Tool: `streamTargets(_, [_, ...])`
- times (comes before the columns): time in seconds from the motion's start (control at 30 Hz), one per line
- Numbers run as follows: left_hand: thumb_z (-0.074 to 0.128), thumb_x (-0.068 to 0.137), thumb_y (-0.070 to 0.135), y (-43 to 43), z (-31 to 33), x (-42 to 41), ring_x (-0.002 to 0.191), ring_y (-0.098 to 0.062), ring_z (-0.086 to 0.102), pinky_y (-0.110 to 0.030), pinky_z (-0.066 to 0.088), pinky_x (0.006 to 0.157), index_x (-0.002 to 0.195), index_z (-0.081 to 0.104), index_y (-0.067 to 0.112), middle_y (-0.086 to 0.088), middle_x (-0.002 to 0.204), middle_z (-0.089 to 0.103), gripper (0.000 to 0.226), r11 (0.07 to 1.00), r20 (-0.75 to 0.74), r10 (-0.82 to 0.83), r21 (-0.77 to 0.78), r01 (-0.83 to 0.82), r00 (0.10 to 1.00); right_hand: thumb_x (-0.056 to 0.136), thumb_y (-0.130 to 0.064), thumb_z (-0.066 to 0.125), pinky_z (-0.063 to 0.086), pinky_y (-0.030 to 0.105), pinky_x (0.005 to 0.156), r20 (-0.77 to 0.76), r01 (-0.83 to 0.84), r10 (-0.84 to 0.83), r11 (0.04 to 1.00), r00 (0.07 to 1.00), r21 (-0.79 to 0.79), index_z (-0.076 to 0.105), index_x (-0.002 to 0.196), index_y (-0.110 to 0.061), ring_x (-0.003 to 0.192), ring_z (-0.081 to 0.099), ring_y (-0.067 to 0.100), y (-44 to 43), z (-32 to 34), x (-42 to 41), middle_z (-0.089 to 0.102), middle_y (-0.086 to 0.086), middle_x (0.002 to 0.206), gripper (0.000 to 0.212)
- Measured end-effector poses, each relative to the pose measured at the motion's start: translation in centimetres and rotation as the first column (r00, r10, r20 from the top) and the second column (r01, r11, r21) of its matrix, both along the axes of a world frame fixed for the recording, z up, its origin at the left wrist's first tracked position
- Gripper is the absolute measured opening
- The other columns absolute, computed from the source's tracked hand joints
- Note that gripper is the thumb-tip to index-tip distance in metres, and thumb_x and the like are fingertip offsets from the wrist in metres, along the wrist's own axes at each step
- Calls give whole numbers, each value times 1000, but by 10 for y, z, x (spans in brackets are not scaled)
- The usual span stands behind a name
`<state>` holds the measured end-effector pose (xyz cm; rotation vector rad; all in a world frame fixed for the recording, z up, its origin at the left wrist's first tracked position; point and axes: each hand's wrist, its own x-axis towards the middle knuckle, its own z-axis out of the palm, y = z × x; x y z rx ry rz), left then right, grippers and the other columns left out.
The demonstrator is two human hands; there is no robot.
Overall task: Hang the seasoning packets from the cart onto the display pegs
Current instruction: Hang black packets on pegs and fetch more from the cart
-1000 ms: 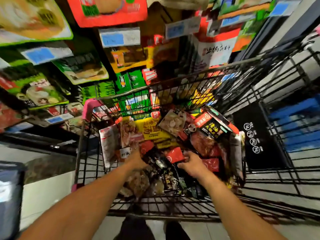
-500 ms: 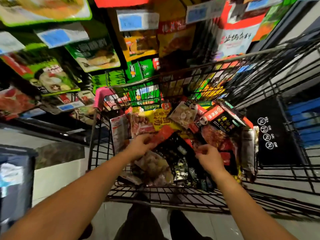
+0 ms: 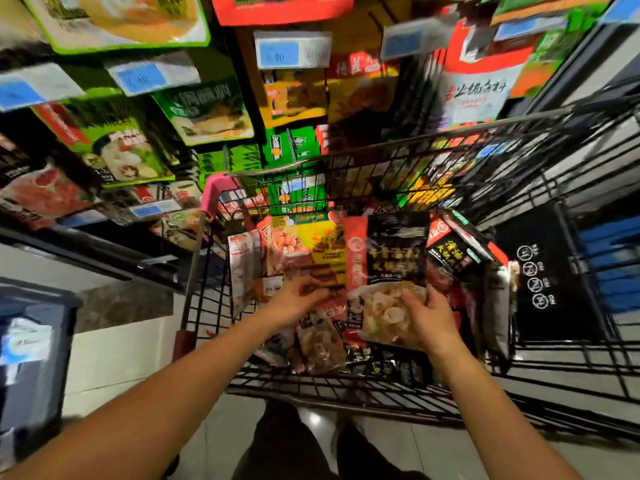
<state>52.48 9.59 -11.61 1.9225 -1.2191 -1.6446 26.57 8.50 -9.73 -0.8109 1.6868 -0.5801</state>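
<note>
A black wire shopping cart (image 3: 388, 157) stands in front of me, filled with several seasoning packets. My right hand (image 3: 427, 318) grips the lower end of a black-and-red packet (image 3: 391, 258) and holds it upright above the pile. My left hand (image 3: 298, 297) reaches into the heap beside it; its fingers rest on a red packet (image 3: 311, 271), and the blur hides whether they grip it. Display pegs carry hanging packets on the shelf wall, among them a green packet (image 3: 121, 147) at the left and a white-and-red one (image 3: 481, 95) at the upper right.
Blue price tags (image 3: 292, 50) hang along the pegs. The cart has a pink corner cap (image 3: 216, 188). A dark bin (image 3: 31, 341) stands at the left on the floor. A black sign with white icons (image 3: 535, 275) and blue crates (image 3: 609, 265) lie to the right.
My right hand has lifted the black-and-red packet out of the pile and raised it upright. My left hand has moved slightly right among the packets. The view has tilted upward.
</note>
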Motion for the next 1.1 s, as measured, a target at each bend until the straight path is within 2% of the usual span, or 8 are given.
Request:
streamTargets(0.1, [75,90,38,1,-39,-6,131,-25,54,-26,43,96,151,42,19,-3,144,55,72,904,331,-411,30,426,849,101,-39,60,56,56,99,-86,140,-146,988,986,-64,57,136,-12,112,69,31,-1,0,-29,70,12,125,44])
streamTargets(0.23, [86,72,53,7,-72,-26,139,-30,43,-34,42,104,159,25,22,-8,149,47,111,839,424,-523,99,536,740,103,-37,57,55,55,99,-122,216,-220,975,968,-46,57,131,-18,108,68,31,8,11,-44,70,6,118,34])
streamTargets(0.33, [86,69,57,2,-77,-30,124,-31,54,-37,47,99,148,46,23,-7,137,56,94,839,566,-467,40,543,680,104,-33,57,58,53,96,-83,295,-296,955,952,-19,54,135,-25,104,70,30,11,14,-47,70,3,113,32])
streamTargets(0.5, [64,98,43,-14,-50,-19,114,-28,61,-34,47,85,124,68,15,-6,122,64,38,794,480,-559,77,602,676,104,-32,59,60,54,91,-72,352,-354,935,932,-38,56,137,-21,104,71,32,10,21,-51,71,9,119,35])
streamTargets(0.7, [52,103,45,6,-42,-14,113,-28,58,-35,46,90,135,52,20,-6,126,55,41,742,411,-642,124,659,647,84,-61,66,58,57,94,-52,332,-333,943,942,-32,51,140,-25,113,68,32,12,10,-56,67,9,130,69])
streamTargets(0.87, [47,106,39,7,-23,8,105,-31,65,-35,46,76,129,63,18,-9,117,70,35,930,508,-269,-84,358,818,106,-22,54,58,50,90,-87,345,-356,931,931,-117,52,102,-22,93,68,30,14,38,-47,65,1,91,4])
streamTargets(0.97, [52,102,45,-2,2,20,105,-31,63,-34,42,80,130,62,15,-8,111,67,43,967,297,118,-253,-41,948,106,-26,54,53,54,98,-131,320,-339,936,932,-148,60,114,-20,104,67,35,14,35,-48,67,4,99,12])
streamTargets(1.1, [52,105,34,-6,38,-20,94,-21,54,-26,34,74,113,56,19,-5,103,58,17,920,48,242,-328,-214,969,106,-41,52,42,51,114,-64,237,-240,970,969,-49,30,161,-21,137,50,34,12,36,-41,47,12,154,62])
